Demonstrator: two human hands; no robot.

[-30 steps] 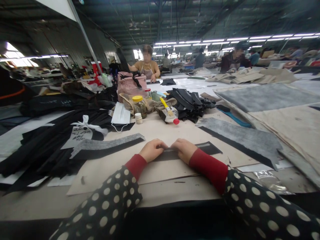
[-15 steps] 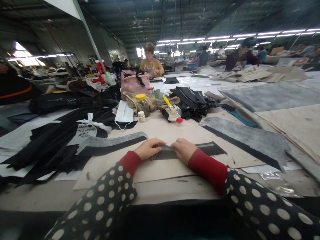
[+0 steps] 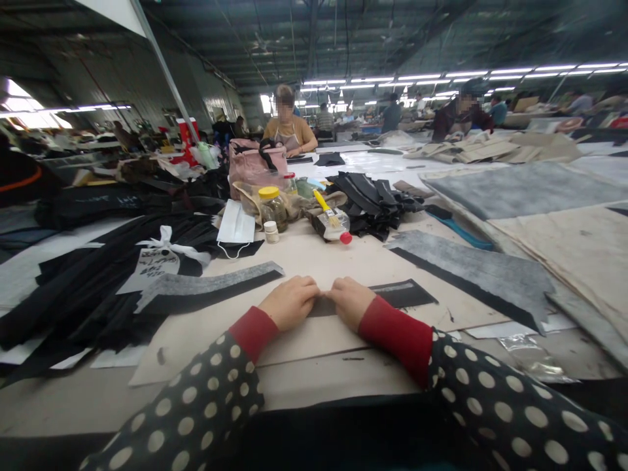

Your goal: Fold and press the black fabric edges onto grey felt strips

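Note:
A dark fabric strip [image 3: 410, 294] with a grey band along it lies across the pale board in front of me. My left hand [image 3: 291, 302] is closed at the strip's left part, fingers curled down and covering that end. Right beside it, my right hand [image 3: 349, 302] pinches the same strip, thumb tip close to the left thumb. The strip's right end sticks out flat past my right wrist. To the left lies a grey-and-black fabric piece [image 3: 210, 286]; a larger one [image 3: 471, 275] lies to the right.
Beyond my hands stand a yellow-lidded jar [image 3: 273, 208], a small white bottle [image 3: 271, 231], a yellow-handled brush [image 3: 326, 208] on a red-capped bottle [image 3: 338, 227], and a face mask [image 3: 236, 222]. Black strips [image 3: 98, 281] are heaped left. A co-worker [image 3: 289, 127] is across the table.
My left hand has turned and curled its fingers in over the strip's left end. Both hands are now closer together. The whole view has shifted slightly.

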